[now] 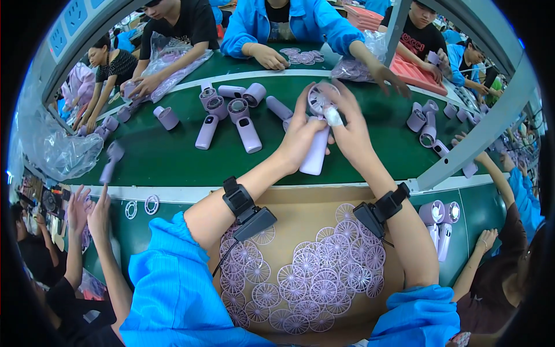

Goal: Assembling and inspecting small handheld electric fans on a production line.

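A lilac handheld fan (pixel 314 155) is held up over the green belt, its round head tilted upward. My left hand (pixel 299 134) is wrapped around the neck and upper handle from the left. My right hand (pixel 350 122) is closed over the right side of the head, its fingers slightly blurred; a white covering (pixel 333 115) shows on one digit. Whether a loose grille lies under those fingers, I cannot tell. Below my forearms, a cardboard box (pixel 312 203) holds many lilac round spoked grilles (pixel 324 277), lying in overlapping heaps.
More lilac fans (pixel 247 134) lie beyond my left hand, others (pixel 428 124) at the right. Metal frame posts (pixel 462 136) slope in at the right. Two rings (pixel 151 204) lie at left. Co-workers' hands (pixel 95 214) work on both sides; another person (pixel 289 26) sits opposite.
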A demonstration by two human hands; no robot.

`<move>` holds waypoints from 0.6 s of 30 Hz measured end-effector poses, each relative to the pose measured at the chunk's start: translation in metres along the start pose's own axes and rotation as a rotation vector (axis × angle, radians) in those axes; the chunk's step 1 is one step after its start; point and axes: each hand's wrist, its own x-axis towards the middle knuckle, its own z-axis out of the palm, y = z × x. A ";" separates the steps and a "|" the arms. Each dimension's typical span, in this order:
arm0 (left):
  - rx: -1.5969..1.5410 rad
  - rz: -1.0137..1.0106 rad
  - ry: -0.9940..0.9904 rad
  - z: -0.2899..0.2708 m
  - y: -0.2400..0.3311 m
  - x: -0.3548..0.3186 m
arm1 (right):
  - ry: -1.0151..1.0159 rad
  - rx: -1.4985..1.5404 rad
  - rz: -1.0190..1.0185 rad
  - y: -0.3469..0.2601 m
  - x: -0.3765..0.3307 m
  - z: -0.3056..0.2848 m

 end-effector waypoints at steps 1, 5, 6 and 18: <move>-0.060 -0.049 -0.024 -0.002 0.001 0.000 | 0.004 -0.002 0.003 -0.001 -0.001 0.000; 0.160 -0.068 0.012 -0.002 -0.001 -0.001 | -0.102 0.928 0.721 -0.011 0.000 -0.009; 0.161 -0.072 0.008 -0.004 -0.001 -0.001 | -0.095 0.908 0.694 -0.014 0.001 -0.010; 0.444 0.104 -0.108 -0.001 0.002 0.005 | -0.022 0.935 0.685 -0.004 0.003 -0.019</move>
